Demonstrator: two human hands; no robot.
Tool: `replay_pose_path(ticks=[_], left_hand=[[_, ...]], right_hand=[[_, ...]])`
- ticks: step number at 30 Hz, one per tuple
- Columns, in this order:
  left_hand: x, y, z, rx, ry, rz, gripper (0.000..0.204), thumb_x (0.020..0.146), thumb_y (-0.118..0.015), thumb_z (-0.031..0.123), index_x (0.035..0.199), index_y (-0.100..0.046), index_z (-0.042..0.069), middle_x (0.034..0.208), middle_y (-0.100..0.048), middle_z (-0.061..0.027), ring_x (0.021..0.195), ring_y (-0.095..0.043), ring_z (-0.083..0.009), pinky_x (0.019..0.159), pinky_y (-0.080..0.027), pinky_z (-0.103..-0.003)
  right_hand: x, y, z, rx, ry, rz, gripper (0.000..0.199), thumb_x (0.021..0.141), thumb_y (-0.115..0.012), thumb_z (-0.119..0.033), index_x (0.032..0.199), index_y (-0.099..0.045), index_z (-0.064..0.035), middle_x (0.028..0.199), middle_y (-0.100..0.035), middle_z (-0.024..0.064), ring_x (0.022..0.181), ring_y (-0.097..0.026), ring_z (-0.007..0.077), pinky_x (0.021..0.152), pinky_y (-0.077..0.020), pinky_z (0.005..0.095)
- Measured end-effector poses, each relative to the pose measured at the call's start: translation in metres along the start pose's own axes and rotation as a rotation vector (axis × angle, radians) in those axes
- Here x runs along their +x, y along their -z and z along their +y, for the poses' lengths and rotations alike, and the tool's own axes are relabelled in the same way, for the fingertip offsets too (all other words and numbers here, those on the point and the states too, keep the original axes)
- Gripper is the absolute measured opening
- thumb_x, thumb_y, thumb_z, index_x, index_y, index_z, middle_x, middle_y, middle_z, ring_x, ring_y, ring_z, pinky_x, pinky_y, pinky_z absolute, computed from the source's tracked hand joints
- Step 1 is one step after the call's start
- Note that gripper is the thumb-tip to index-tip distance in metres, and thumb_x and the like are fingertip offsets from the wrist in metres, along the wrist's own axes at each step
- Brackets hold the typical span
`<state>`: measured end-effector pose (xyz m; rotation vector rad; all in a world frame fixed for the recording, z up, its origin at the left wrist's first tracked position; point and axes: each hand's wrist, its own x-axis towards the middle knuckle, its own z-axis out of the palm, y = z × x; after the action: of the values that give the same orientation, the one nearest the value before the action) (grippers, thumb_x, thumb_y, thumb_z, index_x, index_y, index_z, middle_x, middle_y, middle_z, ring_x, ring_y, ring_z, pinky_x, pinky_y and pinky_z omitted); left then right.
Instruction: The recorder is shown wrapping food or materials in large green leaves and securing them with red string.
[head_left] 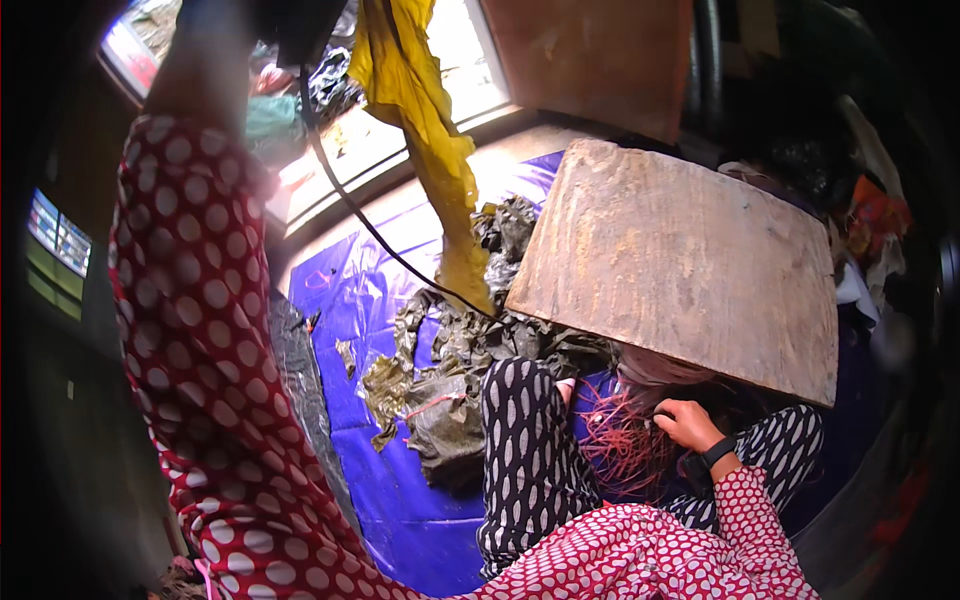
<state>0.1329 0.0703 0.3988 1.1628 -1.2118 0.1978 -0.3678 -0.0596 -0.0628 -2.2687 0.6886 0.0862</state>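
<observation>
My left arm, in a red sleeve with white dots, reaches up the left side. My left hand (207,65) is blurred and cut off at the top edge, its fingers hidden. Close by, a crumpled yellow sheet (415,110) hangs from above, as does a thin black cable (350,205); I cannot tell whether the hand holds either. My right hand (688,425) has curled fingers, with a small dark spot at the fingertips. It rests beside a tangle of thin red strips (625,430) between my legs. Above it stands a large weathered wooden board (680,260), tilted.
Grey-green crumpled plastic sheets (450,410) lie in a heap left of my knee. Under them spreads a blue tarp (385,510). A bright doorway (470,60) opens at the back, with a brown panel (595,60) beside it. Dark clutter lines the right side.
</observation>
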Motion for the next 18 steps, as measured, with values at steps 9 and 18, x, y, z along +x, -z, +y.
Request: replay_pose_path(ticks=[9, 18], left_hand=[[0.008, -0.136, -0.022, 0.042, -0.062, -0.201, 0.040, 0.093, -0.050, 0.022, 0.130, -0.047, 0.005, 0.113, -0.060, -0.0147, 0.101, -0.059, -0.0301, 0.088, -0.048, -0.036], [-0.049, -0.319, -0.045, 0.045, -0.086, -0.446, 0.040, 0.094, -0.044, 0.019, 0.130, -0.045, 0.001, 0.120, -0.057, -0.0162, 0.108, -0.056, -0.0301, 0.096, -0.045, -0.037]], right_hand=[[-0.021, 0.013, 0.014, 0.025, -0.036, 0.162, 0.024, 0.081, -0.057, -0.027, 0.091, -0.066, -0.0076, 0.088, -0.067, 0.0156, 0.086, -0.063, 0.0350, 0.079, -0.0489, 0.0443], [-0.033, 0.022, 0.024, 0.008, 0.028, 0.330, 0.021, 0.079, -0.054, -0.023, 0.081, -0.064, -0.0047, 0.083, -0.066, 0.0183, 0.080, -0.063, 0.0380, 0.074, -0.0495, 0.0489]])
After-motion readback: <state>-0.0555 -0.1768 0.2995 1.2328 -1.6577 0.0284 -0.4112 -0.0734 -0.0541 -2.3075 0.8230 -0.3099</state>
